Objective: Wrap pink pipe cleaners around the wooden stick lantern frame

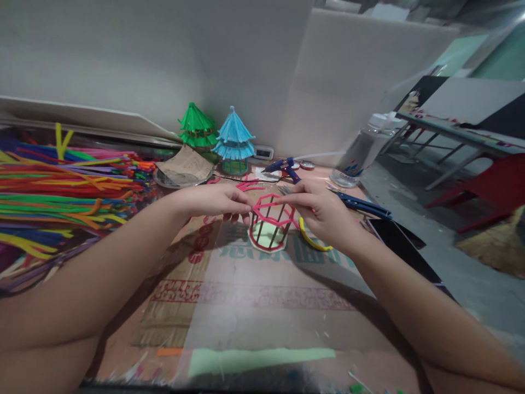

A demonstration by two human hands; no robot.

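A small many-sided pipe-cleaner frame (268,223) stands upright on the cardboard, with a pink top ring, dark brown posts and a pale green base. My left hand (223,202) pinches the ring's left corner between thumb and fingers. On the opposite side my right hand (318,210) has its fingertips closed on the ring's upper right part; its thumb is mostly hidden. A bent yellow pipe cleaner (308,238) lies just below my right hand. Behind the frame are loose pink pipe cleaners (248,185), partly covered by my left hand.
Colourful pipe cleaners (74,186) fill the left side. At the back stand a green roofed model (197,126), a blue one (233,137) and a glue gun (283,167). To the right are a clear bottle (356,153), blue-handled pliers (363,203) and a dark phone (404,249).
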